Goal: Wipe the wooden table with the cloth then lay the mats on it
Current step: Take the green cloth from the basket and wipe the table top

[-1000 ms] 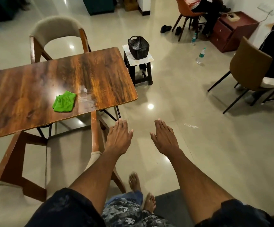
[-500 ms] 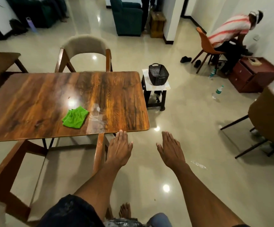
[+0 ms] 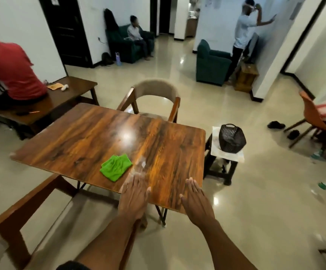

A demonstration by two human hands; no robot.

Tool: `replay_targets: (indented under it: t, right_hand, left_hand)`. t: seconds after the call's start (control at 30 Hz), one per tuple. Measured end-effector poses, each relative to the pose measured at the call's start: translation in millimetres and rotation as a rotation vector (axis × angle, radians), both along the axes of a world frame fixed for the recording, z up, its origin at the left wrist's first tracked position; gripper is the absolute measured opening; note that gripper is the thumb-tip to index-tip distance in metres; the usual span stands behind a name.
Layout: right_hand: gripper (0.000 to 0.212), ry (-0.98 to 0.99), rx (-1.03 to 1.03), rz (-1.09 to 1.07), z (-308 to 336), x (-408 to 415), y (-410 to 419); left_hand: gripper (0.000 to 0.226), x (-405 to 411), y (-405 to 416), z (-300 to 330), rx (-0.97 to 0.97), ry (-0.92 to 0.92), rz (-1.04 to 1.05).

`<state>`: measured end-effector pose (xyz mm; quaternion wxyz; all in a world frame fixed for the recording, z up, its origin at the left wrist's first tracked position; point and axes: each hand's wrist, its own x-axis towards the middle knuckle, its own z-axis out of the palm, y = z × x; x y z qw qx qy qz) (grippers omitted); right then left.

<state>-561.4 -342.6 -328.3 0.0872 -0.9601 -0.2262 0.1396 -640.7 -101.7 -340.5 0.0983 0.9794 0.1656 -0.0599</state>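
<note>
Two bare hands, the left hand [image 3: 134,195] and the right hand [image 3: 195,199], reach palm-down over the near edge of the glossy brown wooden desk [image 3: 92,137], fingers straight and together, holding nothing. Just beyond the left hand, a crumpled bright green cloth [image 3: 115,167] lies on the desk near that edge. A beige-backed wooden chair [image 3: 154,90] stands at the far side; another wooden chair frame [image 3: 27,207] sits at the near side. A black woven basket [image 3: 231,138] rests on a dark stool with a white top [image 3: 221,168] just right of the desk.
</note>
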Motion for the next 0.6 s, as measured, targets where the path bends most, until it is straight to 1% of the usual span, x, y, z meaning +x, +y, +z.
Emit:
replay_targets:
  t: [0.03, 0.1, 0.13, 0.17, 0.27, 0.3, 0.37, 0.43, 0.47, 0.5, 0.53, 0.57, 0.6]
  right_hand:
    - [0.114, 0.01, 0.02, 0.025, 8.5, 17.5, 7.5]
    - [0.082, -0.011, 0.06, 0.065, 25.2, 44.0, 21.1]
    - [0.072, -0.028, 0.067, 0.092, 31.5, 55.1, 27.2]
    - [0.069, -0.049, 0.066, 0.12, 36.9, 62.4, 32.1]
    - [0.069, -0.046, 0.049, 0.21, 40.0, 87.6, 48.5]
    - [0.07, -0.035, 0.049, 0.229, 38.3, 93.4, 54.2]
    - [0.07, -0.021, 0.054, 0.251, 33.1, 100.9, 63.3]
    - [0.07, 0.011, 0.052, 0.26, 26.1, 107.9, 72.5]
    - [0.073, 0.023, 0.037, 0.26, 21.6, 111.1, 76.7]
    - [0.083, 0.044, 0.035, 0.254, 16.8, 113.3, 79.6]
    - [0.097, 0.05, 0.034, 0.25, 11.7, 118.1, 84.1]
    - [0.104, 0.05, 0.021, 0.248, 7.8, 123.0, 88.4]
    - [0.097, 0.059, 0.026, 0.244, 3.5, 128.1, 94.3]
  left_hand:
    - [0.084, 10.4, 2.3, 13.0, 0.008, -0.029, 0.026]
    - [0.096, 26.6, 4.1, 36.0, -0.006, -0.055, 0.067]
    - [0.101, 32.5, 4.4, 43.4, 0.003, -0.064, 0.089]
    - [0.102, 36.0, 3.9, 49.2, 0.018, -0.062, 0.104]
    - [0.087, 43.5, 7.4, 49.1, 0.023, -0.051, 0.149]
    - [0.088, 42.5, 9.0, 45.6, 0.019, -0.052, 0.164]
    - [0.1, 40.7, 15.1, 35.9, 0.018, -0.071, 0.185]
    - [0.103, 40.6, 25.5, 22.6, 0.016, -0.068, 0.211]
    - [0.104, 42.0, 33.2, 16.6, 0.017, -0.062, 0.221]
    - [0.104, 42.0, 40.3, 8.3, 0.011, -0.054, 0.236]
    - [0.104, 44.3, 50.2, -2.5, 0.008, -0.023, 0.249]
    - [0.104, 46.7, 58.8, -8.4, 0.013, -0.009, 0.261]
    - [0.103, 51.8, 68.4, -13.2, 0.016, 0.0, 0.261]
